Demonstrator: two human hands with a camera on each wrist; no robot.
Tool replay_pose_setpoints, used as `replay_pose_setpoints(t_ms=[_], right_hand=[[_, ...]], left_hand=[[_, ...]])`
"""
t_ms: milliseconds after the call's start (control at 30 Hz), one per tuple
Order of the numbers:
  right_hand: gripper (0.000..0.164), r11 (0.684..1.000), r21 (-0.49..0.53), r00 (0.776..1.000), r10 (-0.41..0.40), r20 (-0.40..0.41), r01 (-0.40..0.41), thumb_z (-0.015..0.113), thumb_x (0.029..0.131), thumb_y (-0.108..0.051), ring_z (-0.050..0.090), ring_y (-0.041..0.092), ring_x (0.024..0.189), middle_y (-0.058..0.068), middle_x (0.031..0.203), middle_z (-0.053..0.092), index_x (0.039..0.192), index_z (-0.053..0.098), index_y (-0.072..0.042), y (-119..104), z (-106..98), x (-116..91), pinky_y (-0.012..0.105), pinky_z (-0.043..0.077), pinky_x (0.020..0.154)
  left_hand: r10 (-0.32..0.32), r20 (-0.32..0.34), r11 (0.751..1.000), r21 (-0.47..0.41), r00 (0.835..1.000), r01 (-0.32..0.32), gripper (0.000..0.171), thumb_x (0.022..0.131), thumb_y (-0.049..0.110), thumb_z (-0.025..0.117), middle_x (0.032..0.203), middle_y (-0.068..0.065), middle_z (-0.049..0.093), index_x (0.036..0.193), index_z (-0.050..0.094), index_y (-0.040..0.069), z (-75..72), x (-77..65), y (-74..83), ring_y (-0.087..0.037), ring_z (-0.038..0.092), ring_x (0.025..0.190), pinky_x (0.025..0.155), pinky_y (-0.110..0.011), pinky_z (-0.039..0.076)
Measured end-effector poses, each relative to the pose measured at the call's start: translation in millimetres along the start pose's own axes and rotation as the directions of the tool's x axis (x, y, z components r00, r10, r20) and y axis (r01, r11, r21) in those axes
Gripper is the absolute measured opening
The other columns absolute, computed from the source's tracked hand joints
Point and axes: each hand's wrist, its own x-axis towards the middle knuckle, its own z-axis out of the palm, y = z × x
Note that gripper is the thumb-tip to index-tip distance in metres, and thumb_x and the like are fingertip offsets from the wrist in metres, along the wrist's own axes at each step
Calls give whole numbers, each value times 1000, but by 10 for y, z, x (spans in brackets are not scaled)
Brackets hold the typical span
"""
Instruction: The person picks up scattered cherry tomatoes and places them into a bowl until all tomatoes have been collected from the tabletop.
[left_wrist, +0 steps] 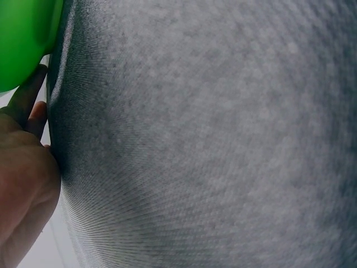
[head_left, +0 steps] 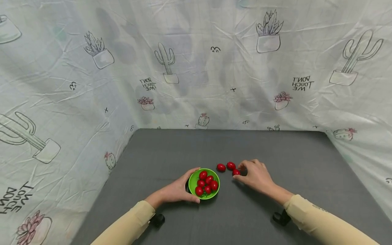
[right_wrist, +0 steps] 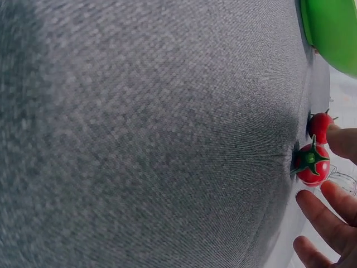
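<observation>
My left hand (head_left: 179,190) holds the side of a small green bowl (head_left: 190,183), thumb along the near rim and fingers round the far left. Several red cherry tomatoes (head_left: 209,179) lie inside it. In the left wrist view, part of the bowl (left_wrist: 22,39) shows above the left hand (left_wrist: 25,167). My right hand (head_left: 255,175) is at a cherry tomato (head_left: 236,172) on the table, thumb and fingers spread either side. The right wrist view shows that tomato (right_wrist: 313,164) with its green stem, the fingertips (right_wrist: 307,202) just beside it.
Two more cherry tomatoes, one nearer the bowl (head_left: 221,167) and one farther right (head_left: 231,165), lie on the dark grey table (head_left: 171,146). A pale curtain (head_left: 196,68) printed with cacti hangs behind the table and along its sides.
</observation>
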Motion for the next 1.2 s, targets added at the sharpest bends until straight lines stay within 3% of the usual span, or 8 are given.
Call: replay_pose_setpoints(t_ms=[533, 1200], right_hand=[[31, 1000, 1, 1000, -5, -12, 5, 87, 84, -31, 58, 34, 107, -3, 96, 71, 106, 74, -14, -1, 26, 27, 58, 40, 95], [24, 999, 2, 999, -36, 0, 36, 85, 85, -22, 58, 35, 113, -5, 96, 72, 107, 76, -16, 61, 22, 1, 60, 39, 97]], left_hand=[[0, -4, 1000, -4, 1000, 0, 105, 80, 34, 90, 159, 8, 31, 159, 21, 40, -4, 5, 9, -14, 32, 145, 116, -46, 29], [9, 6, 1000, -17, 1000, -9, 105, 81, 33, 90, 160, 7, 31, 160, 21, 38, -14, 16, -8, -15, 31, 146, 117, -46, 27]])
